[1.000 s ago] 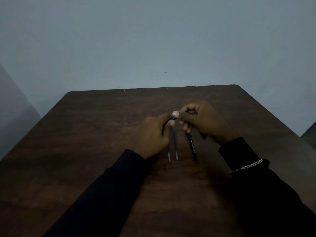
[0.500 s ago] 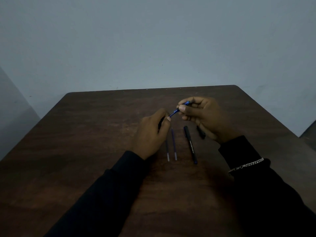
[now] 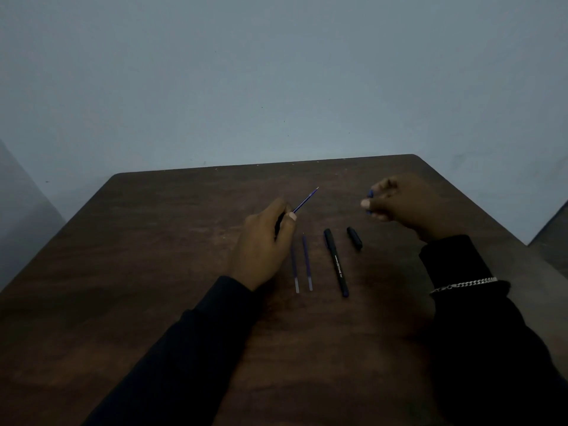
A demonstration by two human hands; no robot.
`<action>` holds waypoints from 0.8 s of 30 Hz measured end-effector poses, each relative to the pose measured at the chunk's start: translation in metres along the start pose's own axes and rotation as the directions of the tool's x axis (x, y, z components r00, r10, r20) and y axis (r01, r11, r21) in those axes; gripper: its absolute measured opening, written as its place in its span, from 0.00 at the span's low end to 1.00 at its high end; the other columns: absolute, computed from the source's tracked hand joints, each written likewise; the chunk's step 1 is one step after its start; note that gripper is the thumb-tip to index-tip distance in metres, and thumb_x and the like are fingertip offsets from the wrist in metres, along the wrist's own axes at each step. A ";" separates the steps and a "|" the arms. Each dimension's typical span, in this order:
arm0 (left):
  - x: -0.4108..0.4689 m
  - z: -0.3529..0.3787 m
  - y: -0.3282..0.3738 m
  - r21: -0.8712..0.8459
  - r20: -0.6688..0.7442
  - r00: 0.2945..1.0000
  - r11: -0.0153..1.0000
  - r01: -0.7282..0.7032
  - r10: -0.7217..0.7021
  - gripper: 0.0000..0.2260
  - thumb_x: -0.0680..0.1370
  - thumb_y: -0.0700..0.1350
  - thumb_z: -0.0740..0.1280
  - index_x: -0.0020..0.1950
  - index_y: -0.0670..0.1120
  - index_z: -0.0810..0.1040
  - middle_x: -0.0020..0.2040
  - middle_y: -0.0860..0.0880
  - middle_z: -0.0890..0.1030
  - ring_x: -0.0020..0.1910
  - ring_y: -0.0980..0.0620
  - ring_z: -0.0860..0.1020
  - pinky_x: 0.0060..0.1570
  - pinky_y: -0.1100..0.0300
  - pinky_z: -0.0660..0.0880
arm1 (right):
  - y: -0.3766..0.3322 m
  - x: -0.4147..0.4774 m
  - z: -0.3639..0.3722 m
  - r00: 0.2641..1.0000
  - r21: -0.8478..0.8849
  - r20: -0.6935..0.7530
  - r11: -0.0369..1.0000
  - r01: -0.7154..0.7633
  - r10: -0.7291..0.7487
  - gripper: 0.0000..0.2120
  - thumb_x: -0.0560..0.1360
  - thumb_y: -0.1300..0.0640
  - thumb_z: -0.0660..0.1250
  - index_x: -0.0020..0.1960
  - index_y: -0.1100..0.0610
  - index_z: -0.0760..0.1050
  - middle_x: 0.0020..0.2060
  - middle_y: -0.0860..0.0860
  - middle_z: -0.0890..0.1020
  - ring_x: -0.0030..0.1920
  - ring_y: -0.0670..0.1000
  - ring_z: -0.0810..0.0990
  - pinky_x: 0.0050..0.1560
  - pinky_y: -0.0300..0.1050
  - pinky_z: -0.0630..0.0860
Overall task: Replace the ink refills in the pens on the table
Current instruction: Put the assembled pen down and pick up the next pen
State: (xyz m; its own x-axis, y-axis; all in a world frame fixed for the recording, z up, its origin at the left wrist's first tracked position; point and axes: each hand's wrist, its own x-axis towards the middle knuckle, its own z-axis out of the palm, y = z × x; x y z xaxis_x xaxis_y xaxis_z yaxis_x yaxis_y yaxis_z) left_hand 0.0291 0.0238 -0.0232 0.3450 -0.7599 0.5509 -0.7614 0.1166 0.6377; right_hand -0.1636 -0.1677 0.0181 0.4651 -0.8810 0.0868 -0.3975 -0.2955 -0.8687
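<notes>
Left of the black pen (image 3: 336, 263) our left hand (image 3: 264, 244) grips a blue refill (image 3: 305, 201); beyond it, right hand (image 3: 402, 204) pinches blue piece (image 3: 370, 195).

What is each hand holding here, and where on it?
Left hand grips a pen barrel near its front, blue refill sticking out. Right hand pinches a small blue piece around its middle.

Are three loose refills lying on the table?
No, only two refills lie there, side by side between the left hand and the black pen.
</notes>
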 end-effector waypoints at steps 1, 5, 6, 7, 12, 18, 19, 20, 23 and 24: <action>0.000 0.000 0.000 0.001 -0.002 1.000 1.000 0.002 -0.002 0.12 0.85 0.43 0.62 0.43 0.43 0.72 0.31 0.55 0.69 0.29 0.56 0.68 0.31 0.63 0.62 | 0.003 0.001 -0.001 1.000 -0.110 0.012 0.994 -0.027 0.028 0.10 0.71 0.61 0.79 0.47 0.65 0.81 0.38 0.61 0.86 0.39 0.57 0.87 0.38 0.45 0.81; 0.000 0.000 0.000 -0.003 -0.009 1.000 1.000 0.003 -0.003 0.12 0.85 0.43 0.62 0.42 0.43 0.72 0.31 0.55 0.69 0.30 0.56 0.67 0.31 0.62 0.62 | 0.009 0.006 0.000 0.975 -0.309 0.128 0.941 -0.135 0.181 0.07 0.71 0.64 0.79 0.40 0.66 0.82 0.38 0.60 0.87 0.35 0.56 0.86 0.37 0.46 0.82; 0.000 0.000 0.000 -0.006 -0.006 1.000 1.000 0.005 -0.005 0.12 0.85 0.43 0.62 0.42 0.43 0.71 0.31 0.55 0.69 0.29 0.57 0.67 0.31 0.61 0.62 | 0.009 0.007 0.001 0.965 -0.342 0.150 0.927 -0.155 0.216 0.07 0.72 0.65 0.78 0.39 0.66 0.82 0.37 0.59 0.87 0.33 0.55 0.85 0.37 0.46 0.82; 0.000 0.000 0.000 -0.008 -0.003 1.000 1.000 0.007 -0.007 0.12 0.85 0.43 0.61 0.42 0.42 0.72 0.31 0.55 0.69 0.29 0.57 0.67 0.31 0.61 0.62 | 0.009 0.008 0.002 0.957 -0.370 0.162 0.914 -0.166 0.240 0.07 0.72 0.65 0.78 0.39 0.67 0.82 0.36 0.59 0.86 0.31 0.54 0.85 0.36 0.45 0.81; 0.000 0.000 -0.001 -0.007 -0.005 1.000 1.000 0.012 -0.012 0.12 0.85 0.43 0.62 0.43 0.42 0.71 0.31 0.53 0.69 0.29 0.56 0.67 0.31 0.61 0.62 | 0.010 0.009 0.011 0.949 -0.417 0.168 0.892 -0.176 0.266 0.10 0.72 0.67 0.77 0.35 0.66 0.79 0.40 0.58 0.85 0.29 0.52 0.83 0.40 0.48 0.82; 0.000 0.000 -0.001 -0.006 -0.006 1.000 1.000 0.013 -0.013 0.12 0.85 0.43 0.62 0.42 0.42 0.71 0.30 0.54 0.68 0.29 0.56 0.66 0.31 0.61 0.61 | 0.009 0.008 0.017 0.951 -0.435 0.125 0.877 -0.205 0.284 0.11 0.71 0.64 0.79 0.39 0.65 0.77 0.44 0.60 0.86 0.35 0.56 0.86 0.46 0.55 0.85; 0.000 0.000 0.000 -0.002 -0.005 1.000 1.000 0.012 -0.012 0.12 0.85 0.43 0.62 0.42 0.42 0.71 0.30 0.54 0.69 0.29 0.57 0.66 0.31 0.61 0.61 | 0.009 0.008 0.018 0.951 -0.437 0.120 0.875 -0.208 0.286 0.11 0.71 0.64 0.79 0.39 0.65 0.77 0.43 0.60 0.86 0.37 0.57 0.86 0.49 0.57 0.85; 0.000 0.000 -0.001 0.001 -0.004 1.000 1.000 0.012 -0.012 0.12 0.85 0.43 0.62 0.43 0.42 0.71 0.30 0.53 0.69 0.29 0.56 0.66 0.31 0.61 0.62 | 0.009 0.008 0.018 0.951 -0.439 0.115 0.873 -0.211 0.287 0.10 0.70 0.63 0.80 0.40 0.65 0.78 0.42 0.61 0.87 0.37 0.58 0.87 0.49 0.59 0.85; 0.000 0.000 -0.001 -0.002 -0.004 1.000 1.000 0.015 -0.015 0.11 0.85 0.43 0.62 0.43 0.42 0.71 0.30 0.53 0.69 0.29 0.56 0.67 0.31 0.61 0.62 | 0.012 0.008 0.019 0.952 -0.429 0.102 0.876 -0.219 0.288 0.11 0.70 0.61 0.80 0.43 0.66 0.80 0.38 0.61 0.87 0.35 0.56 0.87 0.48 0.59 0.86; 0.000 0.000 -0.001 -0.003 -0.006 1.000 1.000 0.017 -0.017 0.11 0.85 0.43 0.62 0.43 0.42 0.72 0.30 0.53 0.69 0.29 0.56 0.67 0.31 0.61 0.61 | 0.013 0.008 0.018 0.954 -0.415 0.100 0.883 -0.219 0.284 0.11 0.72 0.61 0.79 0.43 0.67 0.80 0.37 0.61 0.87 0.35 0.56 0.87 0.48 0.59 0.86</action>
State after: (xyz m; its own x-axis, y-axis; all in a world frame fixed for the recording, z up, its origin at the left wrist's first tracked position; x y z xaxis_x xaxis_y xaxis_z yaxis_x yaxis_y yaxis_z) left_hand 0.0299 0.0236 -0.0238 0.3609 -0.7580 0.5433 -0.7540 0.1057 0.6483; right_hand -0.1503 -0.1721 -0.0014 0.4098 -0.8870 -0.2128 -0.7812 -0.2208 -0.5839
